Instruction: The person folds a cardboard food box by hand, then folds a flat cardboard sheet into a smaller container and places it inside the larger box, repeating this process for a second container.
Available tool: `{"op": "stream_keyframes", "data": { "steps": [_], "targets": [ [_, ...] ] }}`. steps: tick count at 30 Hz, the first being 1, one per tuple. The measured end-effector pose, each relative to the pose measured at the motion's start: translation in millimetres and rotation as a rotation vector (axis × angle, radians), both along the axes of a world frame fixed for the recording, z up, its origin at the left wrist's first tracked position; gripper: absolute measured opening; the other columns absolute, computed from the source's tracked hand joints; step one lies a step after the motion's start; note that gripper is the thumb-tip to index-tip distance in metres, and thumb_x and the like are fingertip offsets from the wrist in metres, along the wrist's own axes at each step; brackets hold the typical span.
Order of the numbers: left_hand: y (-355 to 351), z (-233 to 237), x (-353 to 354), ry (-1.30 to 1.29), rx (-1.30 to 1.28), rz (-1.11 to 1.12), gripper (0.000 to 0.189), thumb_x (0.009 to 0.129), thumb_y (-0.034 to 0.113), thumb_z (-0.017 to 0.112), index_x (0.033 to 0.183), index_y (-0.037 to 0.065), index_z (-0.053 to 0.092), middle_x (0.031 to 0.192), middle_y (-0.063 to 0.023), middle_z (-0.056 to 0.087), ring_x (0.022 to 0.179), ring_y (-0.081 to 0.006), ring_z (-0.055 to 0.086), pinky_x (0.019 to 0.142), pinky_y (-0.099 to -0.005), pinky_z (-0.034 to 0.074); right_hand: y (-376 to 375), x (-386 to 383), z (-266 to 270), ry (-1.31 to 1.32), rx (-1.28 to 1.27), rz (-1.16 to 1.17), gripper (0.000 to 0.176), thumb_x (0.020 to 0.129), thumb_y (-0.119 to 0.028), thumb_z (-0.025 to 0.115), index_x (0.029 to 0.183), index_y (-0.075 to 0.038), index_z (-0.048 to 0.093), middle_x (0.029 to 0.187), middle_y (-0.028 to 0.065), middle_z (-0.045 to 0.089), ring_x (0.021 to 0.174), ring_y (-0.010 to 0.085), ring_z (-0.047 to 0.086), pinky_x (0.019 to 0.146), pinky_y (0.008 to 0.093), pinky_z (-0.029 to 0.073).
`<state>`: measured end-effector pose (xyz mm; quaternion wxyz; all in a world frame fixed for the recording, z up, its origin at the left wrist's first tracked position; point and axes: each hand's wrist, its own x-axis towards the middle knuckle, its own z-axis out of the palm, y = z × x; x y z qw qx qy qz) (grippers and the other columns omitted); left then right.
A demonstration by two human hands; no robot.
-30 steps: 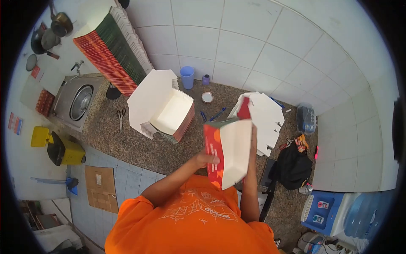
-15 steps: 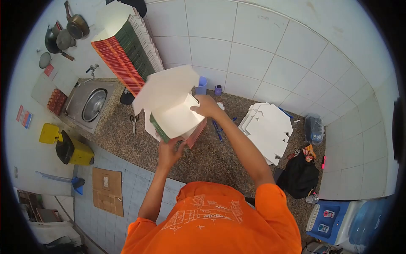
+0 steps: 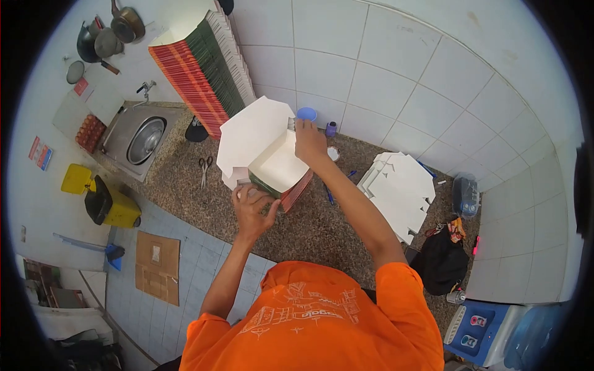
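Observation:
A food box of folded card (image 3: 280, 162), white inside with green and red outside, stands on the counter with its lid (image 3: 255, 133) raised toward the back left. My left hand (image 3: 250, 210) grips the near left corner, fingers over the side flap and thumb spread along the front. At the far right corner, my right hand (image 3: 309, 143) is closed on the wall and flap, its fingertips partly hidden. Behind the box rises a tall nested stack of red and green boxes (image 3: 207, 68). Flat white card blanks (image 3: 399, 191) lie in a pile to the right.
Scissors (image 3: 205, 172) lie left of the box. A blue cup (image 3: 307, 114), a small purple bottle (image 3: 331, 128) and pens (image 3: 329, 195) are close behind and right. A black bag (image 3: 440, 260) rests at the counter's right, a sink (image 3: 136, 139) at the left.
The view has shifted slightly. The box sits straighter, with its lid tilted further back. My left hand has moved onto the side flap, and my right hand grips the far corner higher up.

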<state>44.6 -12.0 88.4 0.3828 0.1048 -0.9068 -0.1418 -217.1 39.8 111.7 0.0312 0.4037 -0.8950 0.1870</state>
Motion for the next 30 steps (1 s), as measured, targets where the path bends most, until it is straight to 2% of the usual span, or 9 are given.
{"op": "stream_keyframes", "data": {
  "steps": [2,4,6,15,18,20,23,26,30],
  "targets": [
    [-1.2,-9.2,0.0,-0.016,0.008,-0.049,0.015,0.071,0.019,0.086,0.075,0.011,0.074,0.084,-0.0010,0.070,0.110,-0.0297,0.059,0.107,-0.0551,0.032,15.8,20.3,16.0,0.194,-0.393,0.222,0.055,0.081,-0.016,0.077,0.128,0.001,0.053,0.114,0.0229,0.066,0.103,0.0416,0.067,0.084,0.0520,0.055],
    [1.6,-12.8,-4.1,0.014,-0.002,-0.029,0.014,0.070,0.019,0.084,0.076,0.012,0.073,0.086,-0.0011,0.070,0.110,-0.0296,0.059,0.106,-0.0542,0.033,25.7,52.2,14.8,-0.349,-0.318,0.487,0.049,0.087,-0.028,0.073,0.123,0.000,0.056,0.107,0.0225,0.068,0.097,0.0422,0.066,0.084,0.0526,0.052],
    [0.9,-15.0,-8.3,0.049,-0.024,-0.016,0.014,0.070,0.019,0.082,0.076,0.012,0.072,0.087,-0.0011,0.069,0.110,-0.0294,0.058,0.105,-0.0534,0.033,49.8,93.9,38.5,-0.465,0.022,0.644,0.040,0.093,-0.033,0.066,0.114,0.001,0.059,0.097,0.0234,0.068,0.093,0.0420,0.067,0.084,0.0517,0.053],
    [-13.1,-11.0,3.2,-0.068,0.111,0.178,0.041,0.068,0.035,0.087,0.099,0.013,0.072,0.095,-0.0074,0.064,0.102,-0.0295,0.060,0.091,-0.0492,0.043,41.5,118.6,40.3,-0.202,0.197,0.496,0.028,0.098,-0.027,0.057,0.100,0.000,0.062,0.086,0.0224,0.071,0.085,0.0418,0.071,0.074,0.0546,0.054],
    [-16.5,-32.5,4.0,-0.123,0.323,0.057,0.045,0.070,0.038,0.087,0.100,0.009,0.071,0.105,-0.0102,0.066,0.093,-0.0309,0.065,0.078,-0.0453,0.050,-1.6,137.0,27.1,-0.174,-0.083,0.305,0.029,0.097,-0.029,0.059,0.099,-0.001,0.062,0.084,0.0204,0.072,0.080,0.0403,0.072,0.071,0.0530,0.055],
    [-15.4,-31.6,5.4,-0.219,0.458,0.110,0.062,0.068,0.039,0.088,0.118,0.008,0.066,0.108,-0.0133,0.067,0.089,-0.0335,0.069,0.072,-0.0447,0.054,-16.2,135.1,6.7,-0.117,-0.010,0.295,0.030,0.094,-0.029,0.063,0.098,0.000,0.063,0.084,0.0203,0.072,0.078,0.0387,0.073,0.069,0.0501,0.057],
    [-7.1,-20.7,3.1,-0.182,0.407,0.298,0.081,0.066,0.037,0.089,0.136,0.011,0.056,0.111,-0.0144,0.070,0.101,-0.0353,0.070,0.080,-0.0447,0.056,-19.2,135.9,-6.1,-0.088,-0.044,0.356,0.028,0.090,-0.026,0.064,0.097,0.001,0.063,0.082,0.0205,0.072,0.075,0.0377,0.073,0.066,0.0486,0.057],
    [-12.8,-51.2,0.1,-0.081,0.355,0.282,0.090,0.067,0.038,0.088,0.144,0.014,0.049,0.122,-0.0152,0.069,0.108,-0.0376,0.069,0.084,-0.0457,0.057,-22.8,138.2,-14.0,-0.059,-0.049,0.393,0.028,0.086,-0.024,0.066,0.096,0.001,0.063,0.081,0.0204,0.072,0.073,0.0386,0.073,0.066,0.0488,0.058],
    [-8.0,-37.8,-12.1,-0.062,0.536,0.217,0.084,0.070,0.037,0.085,0.143,0.014,0.051,0.135,-0.0161,0.065,0.115,-0.0385,0.067,0.087,-0.0469,0.056,-21.1,143.1,-19.4,-0.185,-0.026,0.318,0.043,0.080,-0.034,0.071,0.098,0.004,0.063,0.085,0.0222,0.073,0.075,0.0389,0.074,0.070,0.0490,0.058]
  ]
}}
